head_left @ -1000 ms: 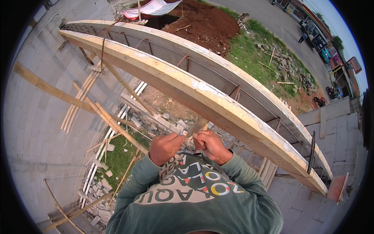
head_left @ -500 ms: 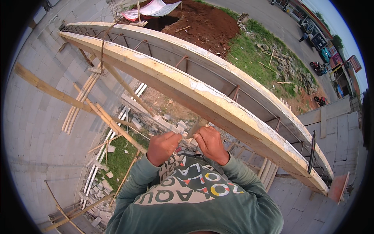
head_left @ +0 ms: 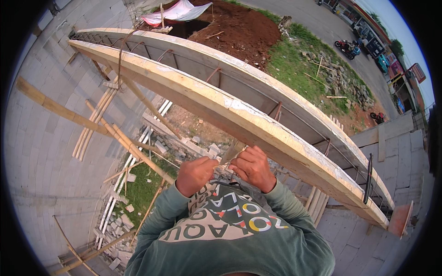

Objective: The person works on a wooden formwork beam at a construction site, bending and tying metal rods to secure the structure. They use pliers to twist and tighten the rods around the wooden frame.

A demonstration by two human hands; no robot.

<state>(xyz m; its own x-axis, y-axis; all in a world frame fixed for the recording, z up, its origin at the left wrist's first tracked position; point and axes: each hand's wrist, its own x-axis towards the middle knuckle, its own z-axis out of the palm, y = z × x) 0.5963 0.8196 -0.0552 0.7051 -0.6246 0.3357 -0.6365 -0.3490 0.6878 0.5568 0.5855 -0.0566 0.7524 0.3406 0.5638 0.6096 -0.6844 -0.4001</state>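
In front of my chest both hands are closed, with the knuckles up. My left hand [head_left: 195, 175] and my right hand [head_left: 254, 169] pinch a thin pale strand [head_left: 223, 166] that runs across the small gap between them. Whether it is wire or string I cannot make out. Just beyond my hands stands a long timber formwork [head_left: 207, 96], made of two parallel boards with mortar-smeared top edges. Reddish steel reinforcing bars [head_left: 279, 110] lie in the trough between the boards. My right hand is the nearer one to the formwork's near side.
A dark bent tool [head_left: 368, 179] hangs over the formwork's right end, near a reddish flat-faced object [head_left: 400, 220]. Bamboo poles [head_left: 133, 147] cross at left before a grey block wall [head_left: 50, 156]. Far below lie rubble [head_left: 122, 225], white pipes [head_left: 110, 202] and grass [head_left: 142, 181].
My right hand has rolled and shifted slightly up and right, and the thin strand between the hands shows more. My left hand has barely moved. A motorbike now appears on the road.
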